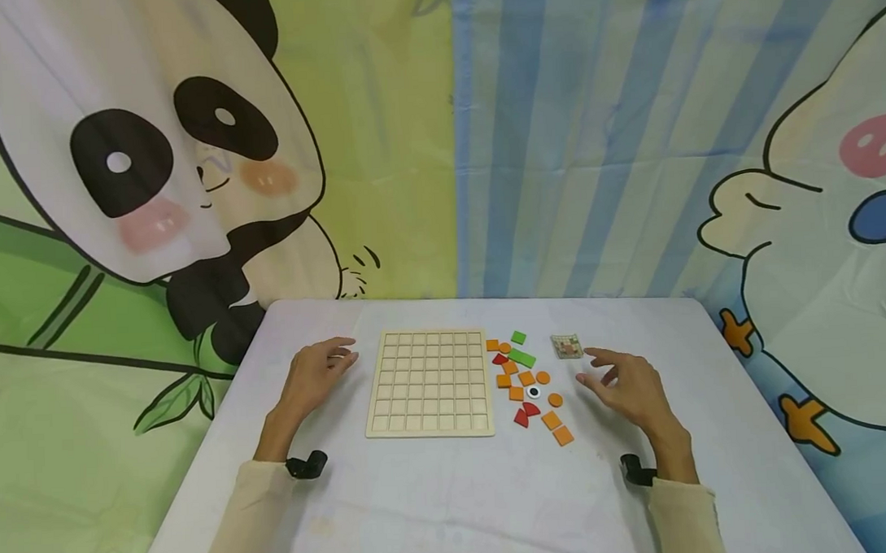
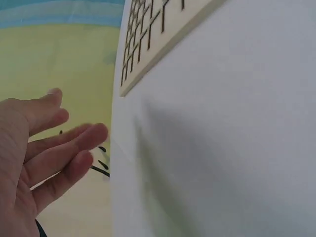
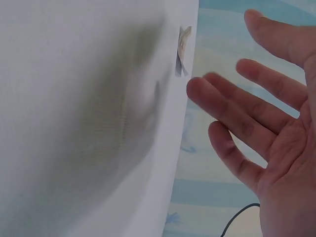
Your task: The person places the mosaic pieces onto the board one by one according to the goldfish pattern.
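A pale wooden grid board (image 1: 430,431) lies on the table, its square cells bare. My left hand (image 1: 318,377) hovers off the board's left side, fingers loosely bent and holding nothing; the left wrist view shows the same hand (image 2: 49,153) apart from the board's corner (image 2: 143,69). To the right of the board are scattered flat pieces: orange squares (image 1: 562,436), orange discs (image 1: 555,399), red pieces (image 1: 521,418), green pieces (image 1: 521,357) and a black-and-white round piece (image 1: 533,393). My right hand (image 1: 630,386), relaxed and without anything in it, is nearest a small patterned card (image 1: 567,346).
A white cloth covers the table (image 1: 422,513). Behind it hangs a printed curtain (image 1: 380,148) with a panda and another cartoon animal. In the right wrist view the card (image 3: 183,52) curls up near the table's far edge. Black wrist cameras (image 1: 307,465) sit on both wrists.
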Demonstrator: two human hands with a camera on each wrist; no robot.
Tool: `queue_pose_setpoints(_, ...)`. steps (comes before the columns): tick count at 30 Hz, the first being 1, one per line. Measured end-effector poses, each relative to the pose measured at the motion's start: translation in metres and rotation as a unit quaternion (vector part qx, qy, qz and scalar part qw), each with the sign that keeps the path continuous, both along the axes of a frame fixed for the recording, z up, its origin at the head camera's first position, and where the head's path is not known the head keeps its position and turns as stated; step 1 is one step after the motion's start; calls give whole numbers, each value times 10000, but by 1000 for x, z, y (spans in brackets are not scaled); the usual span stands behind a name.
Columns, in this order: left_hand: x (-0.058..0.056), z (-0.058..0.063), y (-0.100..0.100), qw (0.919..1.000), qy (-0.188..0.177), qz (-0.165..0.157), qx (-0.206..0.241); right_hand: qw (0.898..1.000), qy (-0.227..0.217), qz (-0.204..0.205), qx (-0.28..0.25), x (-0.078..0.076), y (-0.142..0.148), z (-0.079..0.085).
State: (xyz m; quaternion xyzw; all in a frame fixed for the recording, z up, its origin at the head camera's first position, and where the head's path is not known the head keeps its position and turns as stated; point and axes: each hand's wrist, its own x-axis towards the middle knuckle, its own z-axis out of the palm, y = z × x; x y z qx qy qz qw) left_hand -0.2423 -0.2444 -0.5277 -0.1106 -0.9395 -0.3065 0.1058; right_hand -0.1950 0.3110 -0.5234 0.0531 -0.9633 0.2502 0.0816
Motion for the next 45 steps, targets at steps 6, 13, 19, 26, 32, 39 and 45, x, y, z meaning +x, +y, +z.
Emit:
queue_pose_setpoints(6, 5, -9, 1, 9989, 138, -439, 109, 9989, -84, 234, -403, 0, -1, -11)
queue_pose_setpoints(13, 6, -22, 2, 9901, -586, -1274, 74, 9976, -149, 327, -597, 3, -6, -19)
queue_pose_setpoints(19, 7, -21, 3, 9862, -754, -1466, -174, 9970, -206, 350, -655, 5, -11, -19)
queue_pose_setpoints(26, 4, -24, 6, 9851, -728, -1532, -274, 9924, -320, 683, -969, 6, -16, -18)
queue_pose_setpoints(32, 4, -28, 7, 9846, -924, -1436, -374, 9913, -609, 796, -857, 6, -20, -22)
queue_pose_setpoints(39, 4, -31, 6, 9852, -759, -1494, -353, 9909, -707, 872, -741, 4, -23, -25)
queue_pose_setpoints(45, 4, -32, 6, 9842, -795, -1551, -327, 9903, -777, 937, -670, 5, -26, -25)
